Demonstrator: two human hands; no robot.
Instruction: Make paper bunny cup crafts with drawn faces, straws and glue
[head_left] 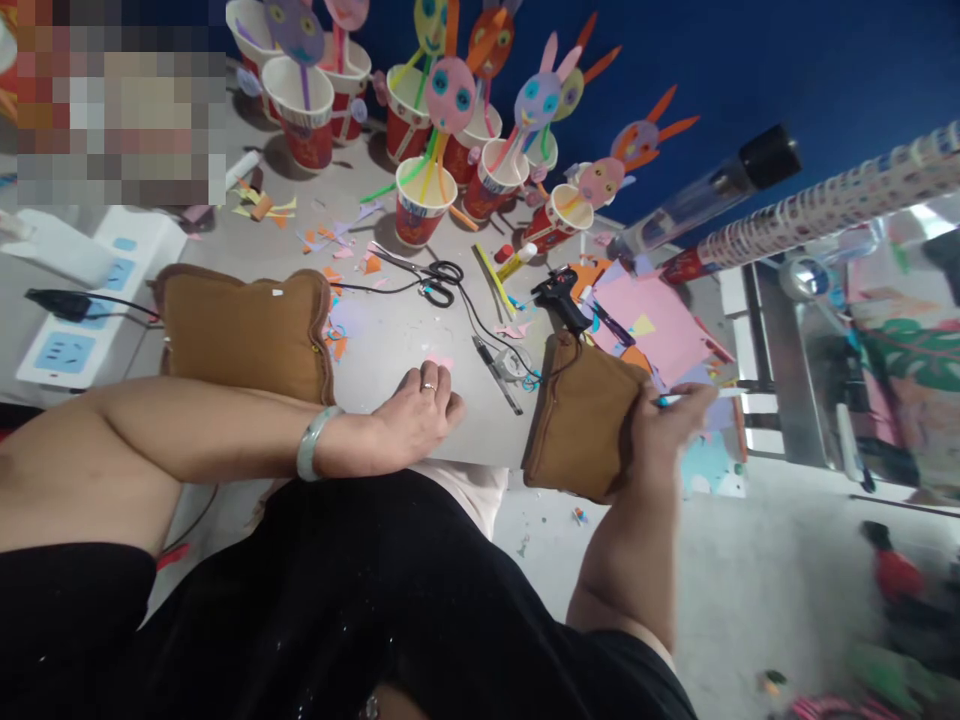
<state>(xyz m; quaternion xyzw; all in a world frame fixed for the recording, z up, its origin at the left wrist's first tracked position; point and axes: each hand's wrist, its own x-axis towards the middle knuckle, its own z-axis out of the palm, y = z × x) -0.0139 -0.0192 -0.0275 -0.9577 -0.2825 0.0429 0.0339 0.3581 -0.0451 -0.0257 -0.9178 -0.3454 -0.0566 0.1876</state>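
Note:
My left hand (pixel 415 420), with a ring and a pale bangle, rests on the table (pixel 397 345) with its fingers curled down. A small pink paper piece (pixel 441 361) shows at its fingertips, partly covered by them. Out to the right, my right hand (pixel 667 415) grips a slim white marker (pixel 712 393) with a blue end, above the edge of a brown cushion (pixel 581 420). Between the hands lie a black pen (pixel 499 375) and a clear tape roll (pixel 514 364). Black scissors (pixel 435 278) lie beyond my left hand.
Red paper cups (pixel 422 205) with paper bunny faces line the back. A black glue gun (pixel 562 298) lies near pink paper sheets (pixel 649 320). A second brown cushion (pixel 244 325) and a power strip (pixel 82 320) are left. Stacked cups (pixel 817 205) stick out at right.

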